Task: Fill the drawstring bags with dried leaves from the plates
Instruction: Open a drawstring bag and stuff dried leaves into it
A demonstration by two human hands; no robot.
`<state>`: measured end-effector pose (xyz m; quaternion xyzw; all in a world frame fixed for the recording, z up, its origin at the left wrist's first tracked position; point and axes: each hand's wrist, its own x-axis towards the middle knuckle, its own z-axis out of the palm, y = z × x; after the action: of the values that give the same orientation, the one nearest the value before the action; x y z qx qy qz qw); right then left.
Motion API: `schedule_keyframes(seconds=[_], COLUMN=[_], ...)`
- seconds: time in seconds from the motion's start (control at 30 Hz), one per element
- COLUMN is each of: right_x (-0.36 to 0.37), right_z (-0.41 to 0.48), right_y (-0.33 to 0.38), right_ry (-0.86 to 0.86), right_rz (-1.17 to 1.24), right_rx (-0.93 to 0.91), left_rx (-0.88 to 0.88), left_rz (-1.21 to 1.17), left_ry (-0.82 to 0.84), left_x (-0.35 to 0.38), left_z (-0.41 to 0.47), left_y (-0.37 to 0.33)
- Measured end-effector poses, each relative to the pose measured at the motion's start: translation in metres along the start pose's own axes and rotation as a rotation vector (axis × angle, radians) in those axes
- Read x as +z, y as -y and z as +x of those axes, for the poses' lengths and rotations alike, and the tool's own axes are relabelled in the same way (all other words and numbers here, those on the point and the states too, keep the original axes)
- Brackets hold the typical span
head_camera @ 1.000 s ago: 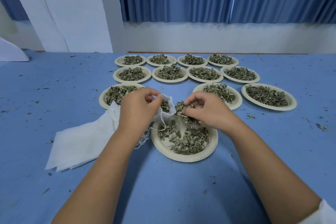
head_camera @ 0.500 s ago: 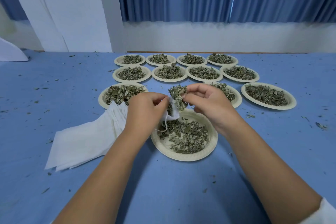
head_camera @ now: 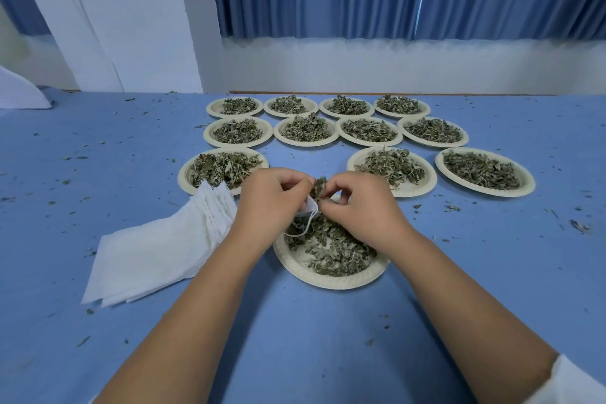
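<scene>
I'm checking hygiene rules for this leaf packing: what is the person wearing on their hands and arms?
The left hand and right hand are bare: no gloves, rings or watch in sight. Both forearms are uncovered. A white sleeve shows on the right arm at the picture's corner.

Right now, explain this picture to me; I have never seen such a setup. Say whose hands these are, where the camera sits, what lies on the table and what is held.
No machine here: a person works with bare hands, filmed by a camera worn on the head, looking forward and down. On the blue table lie plates of dried leaves and a stack of white bags. The left hand grips one small bag above the nearest plate; the right hand pinches a tuft at the bag's mouth.
</scene>
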<state>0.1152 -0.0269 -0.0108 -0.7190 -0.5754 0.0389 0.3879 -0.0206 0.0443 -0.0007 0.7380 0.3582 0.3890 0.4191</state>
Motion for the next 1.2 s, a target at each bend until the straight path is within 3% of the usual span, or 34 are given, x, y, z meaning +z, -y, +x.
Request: schedule_keyframes(seconds=[0.13, 0.4, 0.7, 0.9, 1.2], right_x=[0.0003, -0.0019, -0.001, 0.0021, 0.0019], right_z=[0.0001, 0.0039, 0.0042, 0.0017, 0.0026], right_y=[-0.0023, 0.0006, -0.0043, -0.0001, -0.0029], right_ry=[0.075, 0.024, -0.108, -0.068, 0.092], right_rz=[0.006, 0.512, 0.386, 0.265, 0.377], right_rx=[-0.045, 0.323, 0.26, 0.122, 0.324], left_rx=[0.013, 0.049, 0.046, 0.041, 0.088], left_rz=[0.057, 0.074, 0.028, 0.007, 0.02], left_ry=[0.008, -0.003, -0.007, -0.002, 0.144], left_x=[-0.0005, -0.0024, -0.0015, -0.0017, 0.0004], left_z=[-0.0004, -0.0008, -0.0006, -0.0014, -0.0035], left_y=[-0.0002, 0.0003, 0.0019, 0.0, -0.0029])
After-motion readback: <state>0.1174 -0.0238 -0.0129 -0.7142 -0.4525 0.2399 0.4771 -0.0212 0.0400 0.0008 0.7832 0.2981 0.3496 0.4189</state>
